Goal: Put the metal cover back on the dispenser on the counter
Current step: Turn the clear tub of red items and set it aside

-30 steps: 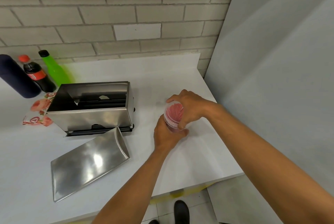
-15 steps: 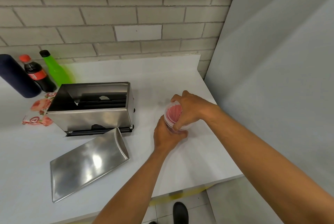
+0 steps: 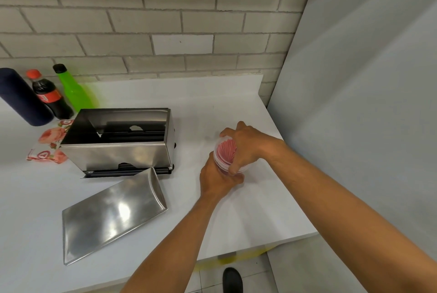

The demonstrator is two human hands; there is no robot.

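cover [image 3: 113,217] flat before dispenser [image 3: 118,141], long axis slanting near-left to far-right; hands [image 3: 233,162] grip cup [image 3: 224,153].

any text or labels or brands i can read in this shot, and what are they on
No text can be read as words.
Cola bottle: red label with white script, too blurred to read.
Floral packet: a white triangle mark in a red circle, any letters too small to tell.
Green bottle, dark bottle, dispenser, metal cover and the clear container of red sticks: no visible print.
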